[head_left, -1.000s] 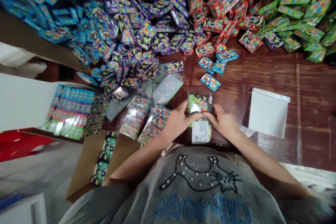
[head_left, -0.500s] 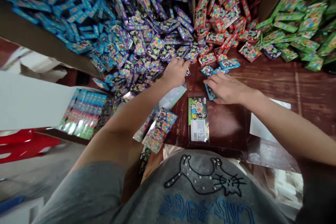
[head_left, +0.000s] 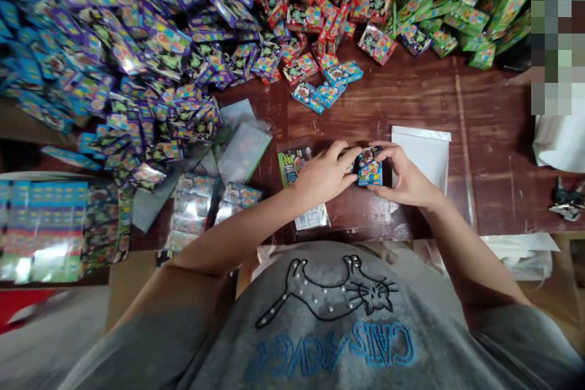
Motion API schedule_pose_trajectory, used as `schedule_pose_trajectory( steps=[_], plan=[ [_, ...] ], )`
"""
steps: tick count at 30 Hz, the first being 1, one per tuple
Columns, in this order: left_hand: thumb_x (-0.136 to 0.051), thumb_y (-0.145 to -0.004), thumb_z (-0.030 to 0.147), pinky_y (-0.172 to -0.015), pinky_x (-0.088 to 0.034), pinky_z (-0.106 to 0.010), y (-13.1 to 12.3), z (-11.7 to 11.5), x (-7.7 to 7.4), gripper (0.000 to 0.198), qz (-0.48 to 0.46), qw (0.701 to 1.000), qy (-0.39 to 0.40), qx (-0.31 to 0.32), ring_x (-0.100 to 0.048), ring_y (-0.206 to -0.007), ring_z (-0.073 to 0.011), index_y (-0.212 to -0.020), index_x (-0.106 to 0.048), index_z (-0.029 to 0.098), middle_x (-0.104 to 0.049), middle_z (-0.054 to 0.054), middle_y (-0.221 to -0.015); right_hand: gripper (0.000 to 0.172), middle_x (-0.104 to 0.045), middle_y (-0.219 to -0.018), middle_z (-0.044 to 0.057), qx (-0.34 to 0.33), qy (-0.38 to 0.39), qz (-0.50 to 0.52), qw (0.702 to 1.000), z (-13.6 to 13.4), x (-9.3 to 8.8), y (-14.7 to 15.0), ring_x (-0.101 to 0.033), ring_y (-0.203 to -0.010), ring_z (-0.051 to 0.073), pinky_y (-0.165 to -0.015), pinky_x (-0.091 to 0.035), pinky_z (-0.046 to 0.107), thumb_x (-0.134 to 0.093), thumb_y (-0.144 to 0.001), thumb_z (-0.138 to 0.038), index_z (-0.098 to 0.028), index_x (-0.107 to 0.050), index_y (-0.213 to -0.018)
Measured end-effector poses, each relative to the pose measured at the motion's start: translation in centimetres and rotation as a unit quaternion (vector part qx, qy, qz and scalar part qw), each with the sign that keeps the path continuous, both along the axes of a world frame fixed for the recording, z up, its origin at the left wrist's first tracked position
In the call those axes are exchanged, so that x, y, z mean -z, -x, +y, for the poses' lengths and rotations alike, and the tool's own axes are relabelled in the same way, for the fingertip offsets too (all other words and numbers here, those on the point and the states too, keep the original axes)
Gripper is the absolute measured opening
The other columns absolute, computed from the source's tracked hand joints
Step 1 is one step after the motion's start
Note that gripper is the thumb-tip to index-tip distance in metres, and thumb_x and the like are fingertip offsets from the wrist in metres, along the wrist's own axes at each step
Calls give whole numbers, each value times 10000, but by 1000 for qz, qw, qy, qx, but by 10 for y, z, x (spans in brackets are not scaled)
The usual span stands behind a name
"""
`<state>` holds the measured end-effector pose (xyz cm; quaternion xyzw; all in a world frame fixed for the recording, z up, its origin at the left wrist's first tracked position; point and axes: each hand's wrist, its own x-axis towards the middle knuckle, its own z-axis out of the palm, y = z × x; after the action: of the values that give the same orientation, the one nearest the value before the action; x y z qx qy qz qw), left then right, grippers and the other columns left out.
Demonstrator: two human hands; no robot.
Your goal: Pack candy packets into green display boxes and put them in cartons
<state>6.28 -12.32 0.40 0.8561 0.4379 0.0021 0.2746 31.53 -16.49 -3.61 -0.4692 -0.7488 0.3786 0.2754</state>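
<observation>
My right hand [head_left: 402,178] is closed around a small blue candy box [head_left: 370,169], with thumb and fingers at its edges, just above the table. My left hand [head_left: 325,174] comes in from the other side, its fingers closed on another small candy box [head_left: 351,167]. That box is mostly hidden behind the fingers, and the two boxes are side by side. Below my left hand lies a larger black and green printed pack [head_left: 292,161] with a white label [head_left: 311,218], partly covered by the hand.
Heaps of purple [head_left: 169,42], red [head_left: 306,12], green [head_left: 439,6] and blue boxes [head_left: 27,61] line the far side. Several loose blue boxes [head_left: 329,92] lie before the red heap. Clear sleeves [head_left: 244,149] and filled packs [head_left: 192,207] are at left, white paper [head_left: 423,155] at right.
Both hands have drawn back from the heaps toward my body and come together, each with a small box. The view has shifted to the right.
</observation>
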Motion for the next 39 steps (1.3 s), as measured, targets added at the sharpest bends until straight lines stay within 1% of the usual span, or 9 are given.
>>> schedule_pose_trajectory(
  steps=[3,5,10,17,20,24,29,35,39],
  plan=[
    [-815,-912,445,-1272,-396,-568,11,3,2,969,23,997,-31,64,-401,-1563,-430,-1699,-338,142,-480,-203,-1678,444,-510,-1658,199,-24,-34,-123,991,-7,8,-10,-327,-1653,445,-1308,-157,807,-748,-924,-546,-247,-546,-1183],
    [-849,-851,374,-1307,-328,-558,22,7,3,1082,30,993,-33,112,-337,-1603,-418,-1719,-260,112,-431,-221,-1714,484,-532,-1656,191,-30,-59,-178,982,-8,9,-15,-297,-1660,470,-1294,-62,849,-744,-930,-604,-236,-583,-1201],
    [-686,-901,241,-1231,-388,-510,32,14,9,941,43,990,-35,129,-495,-1469,-377,-1724,-249,111,-503,-216,-1649,764,-644,-1501,194,-21,-78,-186,979,-3,13,-5,-582,-1444,420,-1322,-112,797,-703,-916,-738,-227,-547,-1462],
    [-697,-879,251,-1214,-397,-510,27,11,18,996,15,994,-34,103,-491,-1469,-378,-1736,-207,122,-493,-207,-1665,1325,-426,-1697,271,-95,-64,-167,979,1,23,13,-443,-1549,487,-1311,-145,811,-699,-861,-807,-182,25,-1777],
    [-691,-889,264,-1227,-384,-520,31,10,21,1004,0,995,-28,93,-479,-1486,-379,-1745,-182,134,-471,-209,-1681,1286,-390,-1730,252,-118,-61,-149,980,2,25,13,-431,-1570,468,-1312,-154,807,-677,-916,-728,-222,148,-1763],
    [-686,-893,265,-1236,-378,-520,34,10,22,991,0,996,-17,88,-476,-1494,-377,-1742,-195,125,-480,-209,-1673,1285,-328,-1745,288,-76,-84,-181,977,5,24,11,-325,-1620,504,-1304,-170,813,-685,-895,-759,-172,43,-1777],
    [-697,-876,248,-1243,-373,-511,30,11,20,1009,9,996,-12,88,-469,-1501,-373,-1742,-195,118,-469,-210,-1683,1321,-491,-1618,292,-79,-79,-182,977,4,26,11,-461,-1509,503,-1290,-178,832,-668,-850,-856,-136,-58,-1775],
    [-701,-871,251,-1215,-401,-515,26,12,19,995,22,996,-20,86,-493,-1470,-376,-1736,-224,135,-502,-198,-1655,1152,-453,-1678,271,-86,-71,-138,984,4,31,9,-473,-1535,465,-1299,-185,820,-637,-966,-667,-175,18,-1775],
    [-723,-858,263,-1217,-404,-539,21,12,19,1013,23,996,-20,87,-497,-1462,-386,-1733,-233,124,-502,-207,-1656,1246,-426,-1702,294,-97,-76,-125,984,7,32,10,-447,-1561,477,-1299,-192,812,-687,-905,-759,-162,-18,-1771]
  ],
)
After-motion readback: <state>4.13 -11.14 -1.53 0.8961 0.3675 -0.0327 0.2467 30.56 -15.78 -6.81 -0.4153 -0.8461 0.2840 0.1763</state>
